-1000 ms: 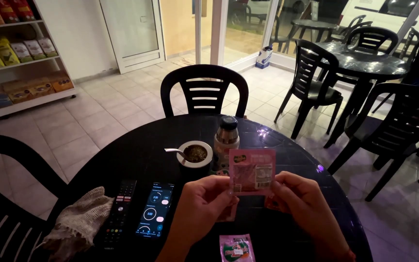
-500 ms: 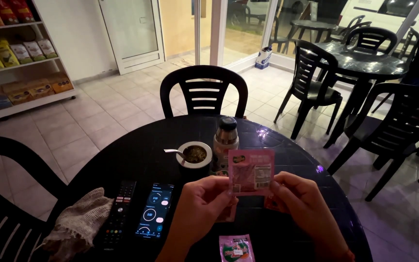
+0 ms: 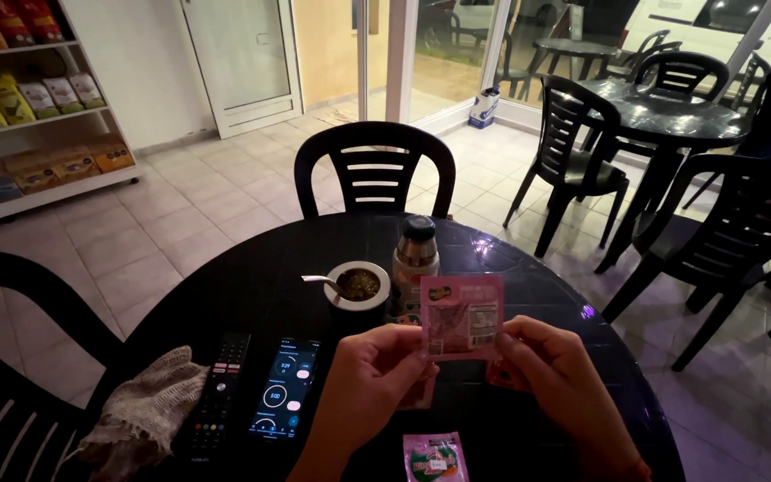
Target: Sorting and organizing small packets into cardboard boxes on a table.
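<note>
Both my hands, left hand (image 3: 369, 375) and right hand (image 3: 553, 382), pinch the pink sachet (image 3: 461, 317) above the near surface (image 3: 252, 286) (fingers closed on it); tearing could spill contents toward cup (image 3: 358, 287).

Shop café: stocked shelves (image 3: 29, 116), plastic tables (image 3: 662, 112).

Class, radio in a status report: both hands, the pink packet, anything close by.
Left hand and right hand pinch pink packet upright. Cup and flask just behind. Second packet flat on table.
</note>
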